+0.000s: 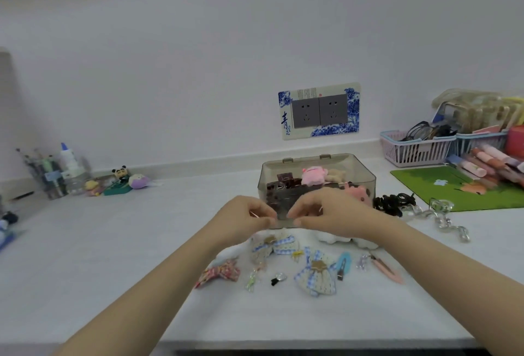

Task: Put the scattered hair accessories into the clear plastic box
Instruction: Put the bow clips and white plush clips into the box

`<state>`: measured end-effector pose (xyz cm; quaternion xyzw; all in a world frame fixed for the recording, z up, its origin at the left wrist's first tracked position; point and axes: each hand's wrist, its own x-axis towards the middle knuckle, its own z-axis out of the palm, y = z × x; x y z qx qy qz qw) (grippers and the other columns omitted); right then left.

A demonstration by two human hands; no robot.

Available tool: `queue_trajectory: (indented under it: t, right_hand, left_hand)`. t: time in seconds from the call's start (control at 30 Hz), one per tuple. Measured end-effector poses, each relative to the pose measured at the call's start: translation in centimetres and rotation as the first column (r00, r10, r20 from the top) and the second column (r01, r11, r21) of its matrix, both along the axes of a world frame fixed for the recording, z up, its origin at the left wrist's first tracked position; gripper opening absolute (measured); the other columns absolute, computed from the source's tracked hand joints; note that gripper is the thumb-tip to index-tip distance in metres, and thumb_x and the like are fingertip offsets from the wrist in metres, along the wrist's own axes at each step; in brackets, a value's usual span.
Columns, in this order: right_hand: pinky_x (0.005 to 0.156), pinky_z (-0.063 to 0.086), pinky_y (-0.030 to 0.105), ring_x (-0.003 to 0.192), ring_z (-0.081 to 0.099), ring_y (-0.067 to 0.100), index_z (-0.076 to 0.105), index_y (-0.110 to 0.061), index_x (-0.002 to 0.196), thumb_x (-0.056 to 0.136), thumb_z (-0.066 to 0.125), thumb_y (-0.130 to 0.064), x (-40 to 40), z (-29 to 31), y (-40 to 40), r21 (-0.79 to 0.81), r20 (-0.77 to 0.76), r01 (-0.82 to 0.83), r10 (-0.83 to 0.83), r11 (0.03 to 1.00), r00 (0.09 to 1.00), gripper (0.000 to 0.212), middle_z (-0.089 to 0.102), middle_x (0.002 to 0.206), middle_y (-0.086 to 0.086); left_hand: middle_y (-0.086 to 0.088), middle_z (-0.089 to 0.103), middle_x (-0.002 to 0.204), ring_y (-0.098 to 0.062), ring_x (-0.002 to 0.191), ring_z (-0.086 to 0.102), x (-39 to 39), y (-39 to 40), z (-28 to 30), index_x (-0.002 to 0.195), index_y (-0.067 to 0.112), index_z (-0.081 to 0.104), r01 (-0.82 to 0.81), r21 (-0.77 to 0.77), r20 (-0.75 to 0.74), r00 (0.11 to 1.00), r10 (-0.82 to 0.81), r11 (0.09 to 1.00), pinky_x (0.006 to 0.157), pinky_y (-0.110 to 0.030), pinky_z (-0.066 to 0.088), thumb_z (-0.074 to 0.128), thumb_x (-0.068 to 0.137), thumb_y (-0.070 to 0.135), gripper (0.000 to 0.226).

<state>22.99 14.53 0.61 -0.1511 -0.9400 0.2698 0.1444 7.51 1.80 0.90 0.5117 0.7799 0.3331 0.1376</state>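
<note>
Toward the back edge of the white bench (85, 242), right of its middle, stands the smoky clear plastic box (317, 170) with its lid off; inside lie dark brown claw clips (279, 185) and a pink plush hair piece (312, 175). Just in front of the box's near wall the left hand (243, 219) and the right hand (331, 214) meet, each with its fingers (266, 212) curled and thumb pinched toward forefinger. They seem to hold something very small and thin between them, but it is too small to make out.

Below the hands, nearer the front edge of the bench, the loose hair accessories lie scattered: a blue-checked fabric bow with a small bear (273, 245), a second blue-checked bow (316, 275) nearer the front, a red patterned fabric bow (219, 272) to the left, a small black and silver clip (278, 279), a light blue snap clip (343, 265) and a pink snap clip (387, 270). A white fluffy piece (337, 238) lies partly under the right wrist.

Right of the box a heap of black hair ties (392, 202) touches a string of clear glassy clips (442, 219). Farther toward the right back corner are a green mat (453, 188) and a pink plastic basket (416, 148). At the left back edge stand a clear pen holder (48, 174) and small toy figures (122, 180). On the wall behind is a double socket with a blue and white surround (319, 110).
</note>
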Motion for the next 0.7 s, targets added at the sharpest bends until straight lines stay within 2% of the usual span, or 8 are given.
queue_trajectory:
  t: [0.1, 0.17, 0.2, 0.27, 0.33, 0.47, 0.6, 0.7]
  right_hand:
    - [0.077, 0.051, 0.025, 0.080, 0.060, 0.004, 0.069, -0.041, 0.093, 0.082, 0.065, -0.035, 1.1, -1.0, -0.5, -0.015, 0.123, -0.091, 0.093, 0.996, 0.988, 0.013, 0.068, 0.091, -0.019]
    - [0.077, 0.048, 0.027, 0.081, 0.057, 0.011, 0.067, -0.048, 0.091, 0.081, 0.066, -0.036, 1.9, -1.3, -0.4, -0.042, 0.198, -0.131, 0.136, 0.991, 0.971, 0.016, 0.064, 0.089, -0.025]
    - [0.079, 0.047, 0.029, 0.085, 0.056, 0.014, 0.067, -0.049, 0.093, 0.081, 0.066, -0.036, 2.3, -1.5, -0.2, -0.048, 0.234, -0.147, 0.154, 0.988, 0.960, 0.018, 0.063, 0.094, -0.023]
    - [0.082, 0.043, 0.022, 0.093, 0.055, 0.010, 0.066, -0.048, 0.102, 0.082, 0.066, -0.035, 2.9, -1.9, 0.1, -0.057, 0.293, -0.177, 0.186, 0.983, 0.938, 0.024, 0.059, 0.108, -0.017]
    - [0.078, 0.040, 0.011, 0.095, 0.052, 0.002, 0.063, -0.047, 0.109, 0.082, 0.066, -0.034, 3.1, -2.2, 0.4, -0.064, 0.316, -0.198, 0.208, 0.978, 0.926, 0.029, 0.056, 0.114, -0.016]
    - [0.073, 0.037, 0.011, 0.090, 0.050, 0.006, 0.063, -0.043, 0.112, 0.081, 0.067, -0.032, 2.8, -2.8, 0.6, -0.025, 0.290, -0.173, 0.173, 0.985, 0.941, 0.033, 0.056, 0.112, -0.012]
    - [0.076, 0.040, 0.016, 0.092, 0.053, 0.008, 0.068, -0.036, 0.102, 0.079, 0.070, -0.031, 2.5, -3.2, 0.7, -0.021, 0.196, -0.138, 0.140, 0.990, 0.971, 0.024, 0.059, 0.099, -0.017]
    - [0.077, 0.039, 0.005, 0.091, 0.052, -0.006, 0.068, -0.035, 0.096, 0.077, 0.072, -0.032, 2.7, -2.4, 0.9, -0.015, 0.113, -0.112, 0.113, 0.994, 0.987, 0.020, 0.056, 0.097, -0.021]
  left_hand:
    - [0.015, 0.066, 0.089, -0.005, 0.081, 0.062, 0.1, -0.3, -2.4, 0.097, 0.022, 0.073, 0.011, -0.126, -0.088, 0.996, -0.022, 0.992, 0.067, -0.015, 0.043, 0.069, 0.082, 0.028, 0.017]
    - [0.017, 0.061, 0.093, -0.007, 0.089, 0.061, 0.1, -0.3, -3.5, 0.102, 0.022, 0.071, -0.018, -0.107, -0.123, 0.992, 0.005, 0.994, 0.073, -0.016, 0.044, 0.068, 0.083, 0.028, 0.020]
    - [0.018, 0.060, 0.093, -0.007, 0.090, 0.062, 0.1, -0.2, -3.9, 0.100, 0.023, 0.071, -0.028, -0.081, -0.115, 0.993, 0.019, 0.996, 0.074, -0.016, 0.045, 0.068, 0.083, 0.027, 0.018]
    - [0.016, 0.063, 0.091, -0.007, 0.086, 0.062, -0.1, -0.1, -4.4, 0.093, 0.024, 0.070, -0.035, -0.042, -0.091, 0.995, 0.031, 0.999, 0.072, -0.015, 0.046, 0.070, 0.081, 0.026, 0.012]
    - [0.014, 0.065, 0.090, -0.006, 0.080, 0.060, -0.3, 0.1, -4.6, 0.086, 0.025, 0.068, -0.013, -0.037, -0.084, 0.996, 0.009, 0.999, 0.069, -0.014, 0.045, 0.074, 0.078, 0.026, 0.010]
    - [0.014, 0.063, 0.082, -0.004, 0.076, 0.056, -0.2, 0.4, -4.7, 0.079, 0.028, 0.063, 0.037, -0.036, -0.078, 0.996, -0.039, 0.999, 0.065, -0.014, 0.042, 0.076, 0.076, 0.024, 0.014]
    - [0.015, 0.062, 0.081, -0.004, 0.077, 0.057, -0.1, 0.3, -4.3, 0.079, 0.031, 0.063, 0.036, 0.025, -0.081, 0.996, -0.034, 0.999, 0.068, -0.014, 0.044, 0.075, 0.076, 0.023, 0.015]
    - [0.014, 0.064, 0.082, 0.000, 0.078, 0.059, -0.1, 0.1, -2.9, 0.081, 0.030, 0.065, 0.041, 0.127, -0.059, 0.998, -0.034, 0.991, 0.067, -0.007, 0.043, 0.077, 0.074, 0.021, 0.016]
